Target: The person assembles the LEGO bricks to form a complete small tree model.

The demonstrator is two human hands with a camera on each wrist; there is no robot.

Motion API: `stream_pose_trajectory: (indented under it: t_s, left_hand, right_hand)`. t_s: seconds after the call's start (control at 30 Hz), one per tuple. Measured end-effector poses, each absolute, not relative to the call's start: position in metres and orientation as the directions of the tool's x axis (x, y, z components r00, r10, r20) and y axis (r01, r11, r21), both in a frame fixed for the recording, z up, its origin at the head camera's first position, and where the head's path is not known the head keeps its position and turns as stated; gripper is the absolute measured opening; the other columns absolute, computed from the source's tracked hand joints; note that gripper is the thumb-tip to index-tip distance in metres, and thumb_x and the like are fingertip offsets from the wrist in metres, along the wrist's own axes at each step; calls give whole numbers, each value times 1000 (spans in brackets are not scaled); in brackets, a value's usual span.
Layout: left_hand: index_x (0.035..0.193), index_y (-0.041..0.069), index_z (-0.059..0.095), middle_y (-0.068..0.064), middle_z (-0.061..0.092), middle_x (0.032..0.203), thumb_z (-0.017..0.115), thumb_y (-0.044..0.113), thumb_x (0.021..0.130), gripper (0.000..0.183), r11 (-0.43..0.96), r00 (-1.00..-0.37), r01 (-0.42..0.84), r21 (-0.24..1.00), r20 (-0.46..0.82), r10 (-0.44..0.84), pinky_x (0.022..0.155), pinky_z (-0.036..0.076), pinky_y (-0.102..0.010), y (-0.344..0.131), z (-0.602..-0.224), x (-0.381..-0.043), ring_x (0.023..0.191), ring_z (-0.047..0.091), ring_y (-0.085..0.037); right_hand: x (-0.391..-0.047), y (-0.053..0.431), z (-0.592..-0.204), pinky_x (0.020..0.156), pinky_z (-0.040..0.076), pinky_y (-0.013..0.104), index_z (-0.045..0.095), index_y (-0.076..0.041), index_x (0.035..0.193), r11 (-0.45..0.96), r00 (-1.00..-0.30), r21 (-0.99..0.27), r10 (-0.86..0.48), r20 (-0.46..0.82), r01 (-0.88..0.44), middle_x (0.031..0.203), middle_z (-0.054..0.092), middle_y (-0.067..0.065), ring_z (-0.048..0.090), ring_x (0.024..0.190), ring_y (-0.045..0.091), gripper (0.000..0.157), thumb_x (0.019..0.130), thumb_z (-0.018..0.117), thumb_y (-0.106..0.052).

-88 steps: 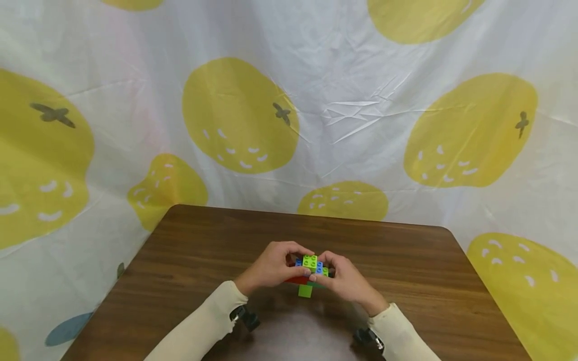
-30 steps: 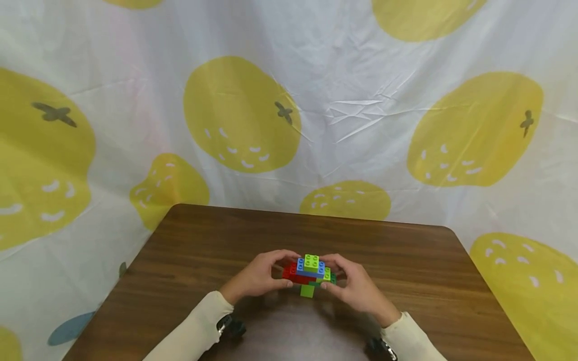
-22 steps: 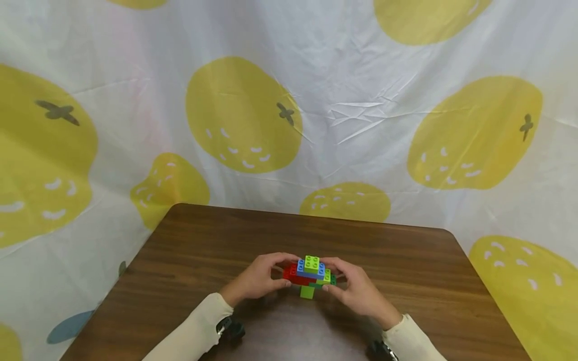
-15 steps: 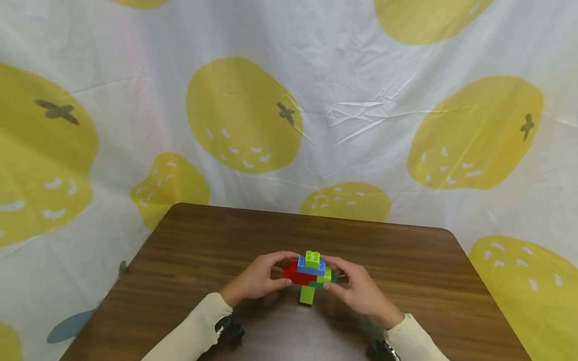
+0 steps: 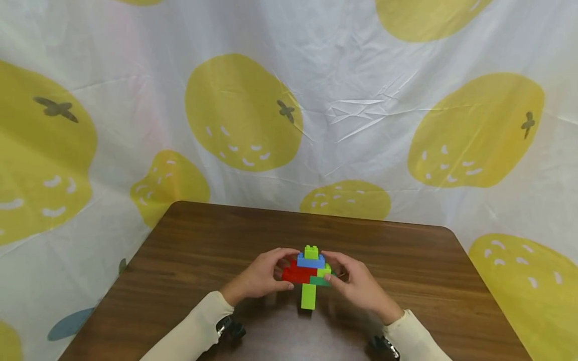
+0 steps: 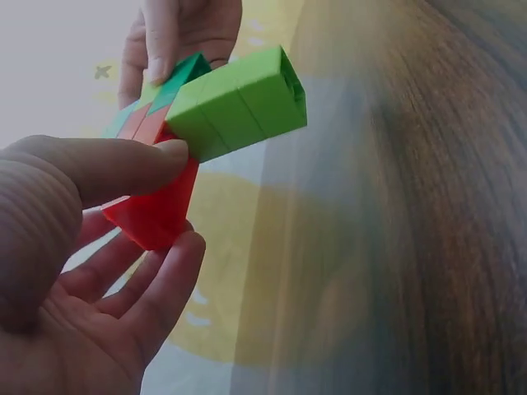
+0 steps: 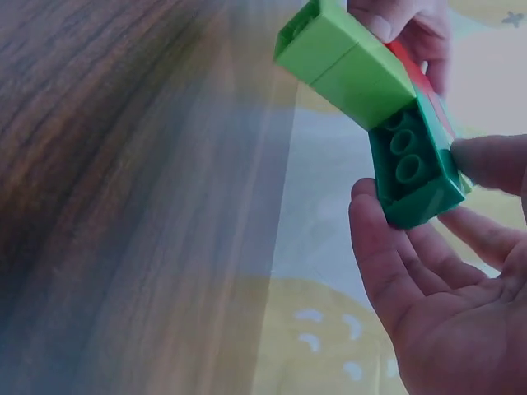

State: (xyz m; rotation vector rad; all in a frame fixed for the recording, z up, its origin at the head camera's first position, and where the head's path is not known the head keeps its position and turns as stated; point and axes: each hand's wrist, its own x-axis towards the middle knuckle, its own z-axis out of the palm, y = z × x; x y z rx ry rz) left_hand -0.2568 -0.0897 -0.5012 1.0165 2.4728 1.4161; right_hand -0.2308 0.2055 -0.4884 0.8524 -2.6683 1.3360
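Note:
A tree-shaped model of toy building bricks [image 5: 307, 273] is held up between both hands over the table. It has a lime brick on top, a blue brick under it, red bricks at left, lime and dark green ones at right, and a lime stem [image 6: 239, 103] below. The left hand [image 5: 259, 276] grips the red end [image 6: 156, 210] between thumb and fingers. With its thumb in front and fingers behind, the right hand [image 5: 358, 286] holds the dark green end [image 7: 412, 169]. Hollow tubes show on that brick's underside in the right wrist view.
The brown wood-grain table [image 5: 217, 230] lies under the hands. Behind it hangs a white curtain [image 5: 343, 125] printed with yellow fruit. Both forearms wear pale sleeves [image 5: 189, 331] and dark wrist-worn devices [image 5: 232, 328].
Both hands have moved from the model's middle out to its two ends. The model has tilted upright, so its front and more of its lime stem show while the stud tops turn away.

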Motion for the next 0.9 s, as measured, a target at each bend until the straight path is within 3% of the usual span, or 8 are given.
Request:
stream_pose_trajectory:
  t_s: [0.1,0.23,0.5,0.9]
  left_hand:
    - [150,12,54,-7,64,137,87,9,87,71,355,-780,479,803,203,592,84,60,-23,-90,-502,-257,107,68,-19]
    - [149,14,57,-4,66,136,88,15,87,69,380,-789,475,794,193,583,81,59,-20,-91,-502,-258,105,66,-16]
    - [147,13,59,-4,69,132,89,23,87,68,400,-787,462,792,157,597,82,59,-22,-93,-499,-265,103,66,-16]
    - [147,13,60,-5,71,127,87,29,89,66,458,-802,435,775,102,589,86,59,-28,-89,-508,-297,101,67,-15]
  right_hand:
    - [-231,204,-487,76,61,28,56,-9,150,483,-843,-723,-468,263,-494,120,73,6,66,89,12,65,92,85,-18]
    - [-231,202,-484,77,62,28,56,-7,149,496,-834,-708,-493,247,-503,112,68,4,68,92,16,74,85,91,-16]
    - [-240,203,-485,79,62,30,58,-2,147,527,-816,-654,-515,262,-543,109,68,2,67,94,14,71,85,90,-16]
    - [-268,207,-499,81,59,28,58,-4,149,560,-862,-701,-481,160,-442,114,73,5,68,95,15,69,90,86,-26]
